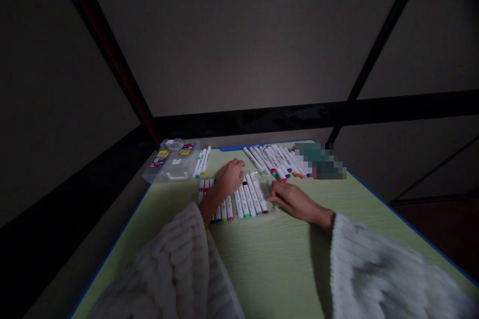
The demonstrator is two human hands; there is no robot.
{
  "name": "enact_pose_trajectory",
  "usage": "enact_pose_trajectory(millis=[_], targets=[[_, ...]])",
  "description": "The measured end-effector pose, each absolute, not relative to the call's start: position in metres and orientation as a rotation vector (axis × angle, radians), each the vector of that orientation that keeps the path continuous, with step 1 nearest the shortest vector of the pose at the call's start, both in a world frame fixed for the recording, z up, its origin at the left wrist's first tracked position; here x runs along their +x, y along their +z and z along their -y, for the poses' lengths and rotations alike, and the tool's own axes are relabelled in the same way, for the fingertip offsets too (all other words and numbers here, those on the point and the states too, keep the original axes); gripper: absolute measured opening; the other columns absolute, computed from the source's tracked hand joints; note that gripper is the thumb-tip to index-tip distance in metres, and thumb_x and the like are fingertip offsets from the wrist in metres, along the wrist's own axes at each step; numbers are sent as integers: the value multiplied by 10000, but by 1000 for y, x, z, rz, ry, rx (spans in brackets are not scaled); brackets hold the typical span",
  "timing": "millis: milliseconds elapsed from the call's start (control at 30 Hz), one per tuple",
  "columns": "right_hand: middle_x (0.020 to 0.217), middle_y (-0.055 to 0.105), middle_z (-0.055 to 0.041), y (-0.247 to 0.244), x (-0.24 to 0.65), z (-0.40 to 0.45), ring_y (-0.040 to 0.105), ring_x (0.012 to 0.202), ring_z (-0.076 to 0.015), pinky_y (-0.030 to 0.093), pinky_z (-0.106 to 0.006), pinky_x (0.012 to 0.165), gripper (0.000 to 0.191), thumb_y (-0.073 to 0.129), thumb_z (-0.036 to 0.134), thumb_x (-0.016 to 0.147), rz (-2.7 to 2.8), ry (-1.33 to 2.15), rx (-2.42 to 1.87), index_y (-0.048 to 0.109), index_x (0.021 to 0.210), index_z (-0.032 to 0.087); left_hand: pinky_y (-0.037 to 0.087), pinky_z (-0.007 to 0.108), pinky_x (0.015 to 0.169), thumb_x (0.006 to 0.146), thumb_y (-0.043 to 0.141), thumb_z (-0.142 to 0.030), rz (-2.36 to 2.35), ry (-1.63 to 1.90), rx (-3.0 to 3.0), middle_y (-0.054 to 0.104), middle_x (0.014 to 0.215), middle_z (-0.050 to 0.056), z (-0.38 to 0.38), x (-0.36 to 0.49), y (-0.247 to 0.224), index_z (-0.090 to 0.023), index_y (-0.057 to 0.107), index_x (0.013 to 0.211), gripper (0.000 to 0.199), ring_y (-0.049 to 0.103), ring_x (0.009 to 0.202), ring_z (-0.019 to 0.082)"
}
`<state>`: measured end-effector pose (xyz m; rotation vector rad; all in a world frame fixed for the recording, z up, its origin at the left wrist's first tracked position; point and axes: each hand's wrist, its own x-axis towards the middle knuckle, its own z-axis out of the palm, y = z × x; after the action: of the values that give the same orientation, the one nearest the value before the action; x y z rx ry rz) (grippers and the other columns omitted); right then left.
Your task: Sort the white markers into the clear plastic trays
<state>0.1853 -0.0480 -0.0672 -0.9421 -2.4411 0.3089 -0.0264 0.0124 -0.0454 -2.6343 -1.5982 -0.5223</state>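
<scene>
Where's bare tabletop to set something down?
Bare table: near stretch between left sleeve and right sleeve; left strip between clear case and left sleeve; patch bordered by right hand, right sleeve and loose markers. Crowded: middle, with left hand over marker tray; far-right corner.

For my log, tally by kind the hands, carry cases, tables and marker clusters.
Left hand, right hand: 2
Clear plastic carry case: 1
Table: 1
Marker clusters, case-side markers, hand-side markers, back-right markers: 3
Total: 7

pixelated patch [321, 161], markers [223, 211] partly hidden, sleeves [381, 269] cropped
</scene>
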Motion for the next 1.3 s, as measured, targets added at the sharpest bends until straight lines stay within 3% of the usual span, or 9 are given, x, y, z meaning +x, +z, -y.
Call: enact_pose_trajectory(millis=[500,833,1300], targets=[[698,505,-33,-70,187,46,480,662,-152,370,-260,607,328,333,383,911,2509,193,-879,475,697,178,486,335,776,759,409,-133,2149,-291,-2032,574,1045,120,-24,-72,-28,-148,535,1016,286,597,908,236],[700,496,-27,-72,188,45,476,663,-148,373,-264,612,318,344,378,909,2501,217,-877,471,694,180,498,380,735,755,418,-194,2239,-210,-1955,567,1058,143,-27,-81,-32,-135,557,1011,298,603,903,290],[699,493,-30,-68,187,47,475,666,-147,376,-265,613,315,343,362,912,2501,222,-871,472,692,177,499,363,712,752,407,-191,2286,-130,-1914,516,1088,163,-24,-77,-32,-110,510,1065,339,607,889,274]])
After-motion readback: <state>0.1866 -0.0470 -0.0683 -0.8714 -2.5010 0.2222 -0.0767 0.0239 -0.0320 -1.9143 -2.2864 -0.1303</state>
